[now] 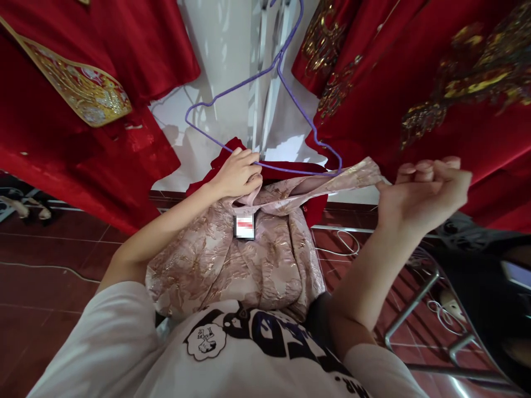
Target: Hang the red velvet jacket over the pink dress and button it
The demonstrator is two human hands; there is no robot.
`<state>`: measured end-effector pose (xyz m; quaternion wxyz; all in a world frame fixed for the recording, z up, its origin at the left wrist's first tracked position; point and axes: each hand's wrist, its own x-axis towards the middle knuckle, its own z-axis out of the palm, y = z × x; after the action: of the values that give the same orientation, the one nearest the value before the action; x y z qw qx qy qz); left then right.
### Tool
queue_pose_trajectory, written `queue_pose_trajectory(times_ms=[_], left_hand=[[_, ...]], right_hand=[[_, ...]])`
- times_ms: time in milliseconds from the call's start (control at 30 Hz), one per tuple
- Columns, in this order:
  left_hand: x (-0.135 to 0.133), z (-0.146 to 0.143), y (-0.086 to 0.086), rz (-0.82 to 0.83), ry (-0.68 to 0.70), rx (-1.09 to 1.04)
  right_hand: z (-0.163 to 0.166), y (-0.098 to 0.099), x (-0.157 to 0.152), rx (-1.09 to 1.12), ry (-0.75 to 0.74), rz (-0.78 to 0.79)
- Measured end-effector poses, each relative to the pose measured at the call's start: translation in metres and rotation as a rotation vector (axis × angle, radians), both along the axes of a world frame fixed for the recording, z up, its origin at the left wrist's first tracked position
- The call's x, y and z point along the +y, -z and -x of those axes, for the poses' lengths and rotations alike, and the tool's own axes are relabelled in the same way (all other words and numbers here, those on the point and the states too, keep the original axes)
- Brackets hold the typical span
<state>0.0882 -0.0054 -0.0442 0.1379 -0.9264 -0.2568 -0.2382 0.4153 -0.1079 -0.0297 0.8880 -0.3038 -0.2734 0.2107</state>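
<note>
A pale pink garment with gold floral brocade hangs in front of my chest, a small tag at its neckline. My left hand is closed on the garment's collar and on the bottom bar of a purple wire hanger, which hangs tilted above. My right hand is closed in a fist on the garment's right shoulder edge, pulled out to the right near the hanger's right end. Dark red lining shows behind the collar.
Red garments with gold embroidery hang on the left and right. A white wall is behind. A metal frame and white cables lie on the dark red tiled floor at right.
</note>
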Motion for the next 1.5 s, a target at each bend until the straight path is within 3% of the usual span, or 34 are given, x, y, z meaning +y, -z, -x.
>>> queue_pose_trajectory(times_ms=[200,367,567,700,800,900,1033,1167,1300,1367,1500], left_hand=[[0.003,0.012,-0.003,-0.040,-0.014,0.017],[0.002,0.001,-0.001,0.004,-0.010,0.032],[0.005,-0.026,-0.002,0.159,0.043,0.021],[0.008,-0.027,-0.003,0.209,0.064,-0.026],[0.008,-0.025,-0.003,0.221,0.075,-0.036],[0.005,-0.033,-0.004,0.242,0.082,-0.010],[0.001,-0.050,-0.004,0.276,0.096,0.028],[-0.003,-0.058,-0.004,0.299,0.072,0.012],[-0.004,-0.064,-0.004,0.348,0.087,-0.040],[-0.001,-0.067,-0.004,0.382,0.105,-0.077],[0.005,-0.067,-0.003,0.438,0.134,-0.130]], right_hand=[[0.007,0.007,0.004,-0.144,0.127,-0.053],[0.011,-0.004,-0.002,-0.418,0.008,-0.060],[0.009,-0.027,0.043,-0.618,0.026,-0.162],[-0.008,-0.027,0.072,-0.641,0.140,-0.106],[-0.007,-0.028,0.073,-0.711,0.194,-0.091],[0.023,-0.041,0.060,-0.755,0.095,-0.073],[0.066,-0.063,0.032,-0.852,-0.153,-0.074],[0.060,-0.073,-0.002,-1.160,-0.359,0.188],[0.034,-0.069,-0.010,-1.330,-0.023,0.186],[0.029,-0.063,0.004,-1.310,0.083,0.219],[0.035,-0.048,0.048,-1.378,0.264,0.472]])
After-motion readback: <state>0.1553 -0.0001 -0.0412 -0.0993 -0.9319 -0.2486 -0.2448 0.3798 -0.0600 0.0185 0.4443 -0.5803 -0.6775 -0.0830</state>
